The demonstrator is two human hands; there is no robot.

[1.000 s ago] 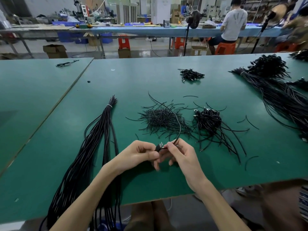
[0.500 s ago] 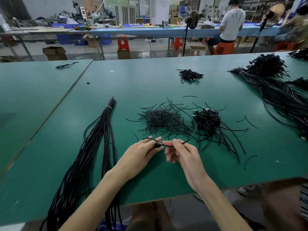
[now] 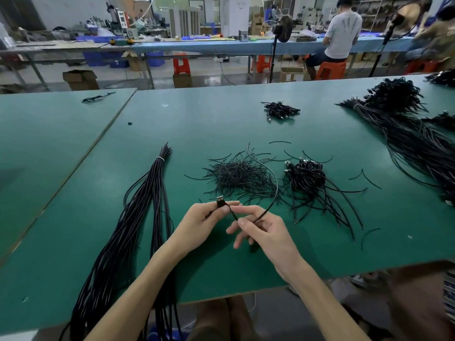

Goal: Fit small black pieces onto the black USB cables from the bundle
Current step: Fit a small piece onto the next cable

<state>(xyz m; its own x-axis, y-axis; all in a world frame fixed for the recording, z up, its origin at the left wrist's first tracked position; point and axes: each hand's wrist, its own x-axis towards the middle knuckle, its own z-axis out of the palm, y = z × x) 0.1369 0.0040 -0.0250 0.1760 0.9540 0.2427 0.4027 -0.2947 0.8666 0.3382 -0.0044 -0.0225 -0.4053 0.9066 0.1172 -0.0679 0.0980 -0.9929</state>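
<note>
In the left part of the frame the tied bundle (image 3: 138,217) of long black cables lies along the green table (image 3: 73,148), probably so that one pulls out easily. In the lower centre the left hand (image 3: 199,225) pinches the USB plug (image 3: 220,201). The right hand (image 3: 261,232) pinches its thin cable (image 3: 277,185) just behind, I think to steady it. The heap of small black pieces (image 3: 238,178) lies just above, within reach.

Nothing legible here: the USB cable (image 3: 220,201) pinched between left hand (image 3: 197,225) and right hand (image 3: 266,232) shows no readable marking, nor does the distant cardboard box (image 3: 80,80).
</note>
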